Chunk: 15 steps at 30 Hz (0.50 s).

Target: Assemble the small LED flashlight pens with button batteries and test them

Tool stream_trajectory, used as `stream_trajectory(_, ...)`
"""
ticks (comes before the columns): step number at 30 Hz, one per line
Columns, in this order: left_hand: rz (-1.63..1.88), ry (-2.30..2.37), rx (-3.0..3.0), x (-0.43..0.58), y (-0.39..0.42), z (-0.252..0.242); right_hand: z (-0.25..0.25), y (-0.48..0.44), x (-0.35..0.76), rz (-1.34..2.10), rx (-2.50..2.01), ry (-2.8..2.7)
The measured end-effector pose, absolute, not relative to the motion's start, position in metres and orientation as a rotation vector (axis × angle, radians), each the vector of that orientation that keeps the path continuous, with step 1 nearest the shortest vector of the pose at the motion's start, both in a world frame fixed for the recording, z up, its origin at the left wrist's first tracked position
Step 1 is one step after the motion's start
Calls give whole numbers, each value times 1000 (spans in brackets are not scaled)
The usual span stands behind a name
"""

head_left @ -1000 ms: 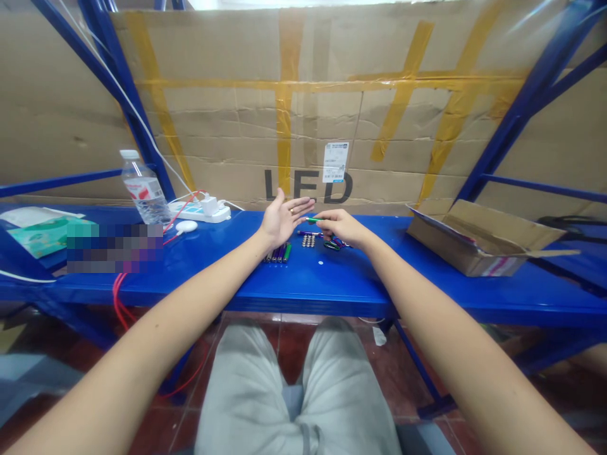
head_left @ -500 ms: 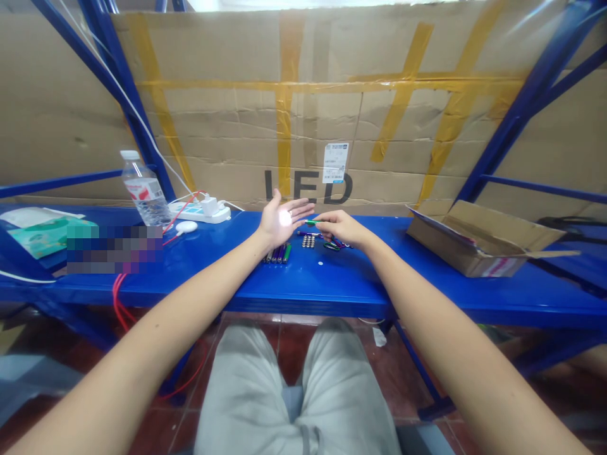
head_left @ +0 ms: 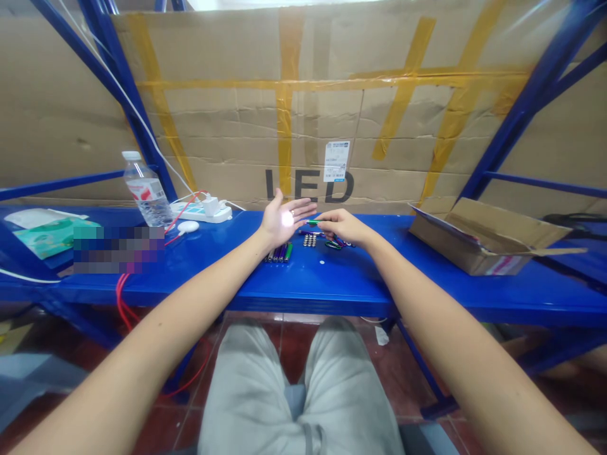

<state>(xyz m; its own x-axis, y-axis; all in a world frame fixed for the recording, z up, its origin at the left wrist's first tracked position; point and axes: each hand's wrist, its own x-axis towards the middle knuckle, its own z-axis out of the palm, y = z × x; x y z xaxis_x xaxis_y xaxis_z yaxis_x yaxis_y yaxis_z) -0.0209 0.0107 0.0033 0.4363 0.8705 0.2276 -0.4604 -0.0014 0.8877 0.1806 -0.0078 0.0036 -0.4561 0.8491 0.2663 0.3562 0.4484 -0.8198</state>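
Your right hand (head_left: 342, 226) pinches a green torch (head_left: 312, 222) above the blue surface (head_left: 313, 287), its tip turned toward your left hand (head_left: 274, 222), held open with fingers outstretched as a bright white spot (head_left: 287, 219) glows on the palm. The torch sits between the two hands (whether its tip touches the left fingers, you cannot tell from this angle). Below your left wrist lies a row of tubes (head_left: 281, 253), partly hidden by your forearm, a green one at the right end. Just beside it, small silver pieces (head_left: 310, 240) form a tight block, with clips (head_left: 334, 244) near your right hand. An open box (head_left: 497, 264) stands at right, a bottle (head_left: 150, 196) at left; behind, a taped carton (head_left: 237, 126) reads "LED."
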Motion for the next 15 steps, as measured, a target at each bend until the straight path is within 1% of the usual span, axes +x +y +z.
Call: stream_trajectory(15,1072,437,1164,-21,14,1,6,-10,180,857,-1037,-2066)
